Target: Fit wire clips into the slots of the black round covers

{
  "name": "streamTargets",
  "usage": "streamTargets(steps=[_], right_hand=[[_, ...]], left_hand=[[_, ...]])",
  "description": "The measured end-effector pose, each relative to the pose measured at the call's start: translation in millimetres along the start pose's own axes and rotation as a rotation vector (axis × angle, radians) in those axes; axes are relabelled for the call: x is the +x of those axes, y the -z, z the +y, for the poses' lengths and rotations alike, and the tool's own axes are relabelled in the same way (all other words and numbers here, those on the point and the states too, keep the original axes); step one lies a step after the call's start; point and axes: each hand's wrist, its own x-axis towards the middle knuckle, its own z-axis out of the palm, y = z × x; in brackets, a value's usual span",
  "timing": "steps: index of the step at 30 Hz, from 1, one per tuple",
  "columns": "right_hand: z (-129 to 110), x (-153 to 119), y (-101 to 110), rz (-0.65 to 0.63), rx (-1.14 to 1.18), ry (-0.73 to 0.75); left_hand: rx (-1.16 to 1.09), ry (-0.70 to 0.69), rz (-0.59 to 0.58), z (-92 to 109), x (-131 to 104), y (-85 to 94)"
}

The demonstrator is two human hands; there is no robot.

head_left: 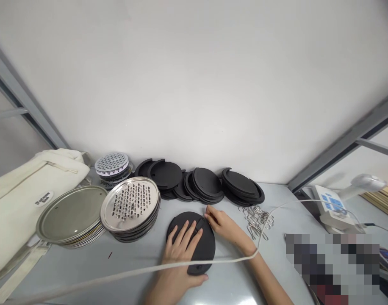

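Note:
A round black plastic disc [204, 250] lies on the table before me. Across it my left hand [178, 253] rests flat, fingers spread over its surface and thumb stretched past its near edge. At the disc's upper right edge is my right hand [224, 226], its thumb and fingertips pinched together. Whatever it pinches, if anything, is too small to make out. Right of that hand lies a loose heap of bent metal wire clips [256, 218]. To the left stands a stack of round metal grater plates [130, 205], holes and raised teeth showing on top.
Round black trays with partly raised rims [208, 184] lie in piles along the wall. At left are round metal plates [73, 214], smaller grater discs [111, 164] and a cream bag [25, 203]. A white cable [143, 270] crosses in front; a white button device [332, 203] stands right.

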Motion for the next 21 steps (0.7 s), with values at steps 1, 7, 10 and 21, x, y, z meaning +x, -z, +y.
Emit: streamTargets(steps=[1,7,10,21], right_hand=[[0.8,-0.4,0.0,0.0,0.003,-0.006],[6.0,-0.6,-1.4,-0.023,0.001,-0.03],[6.5,0.1,-1.9,-0.025,0.008,-0.027],[-4.9,-1.4,7.7,0.06,0.123,0.04]], left_hand=[[0.0,-0.001,0.003,0.1,0.0,0.4],[0.003,-0.007,0.02,-0.1,-1.2,0.8],[0.006,0.0,0.0,0.0,-1.4,1.2],[-0.009,0.005,-0.024,0.7,-1.2,3.6]])
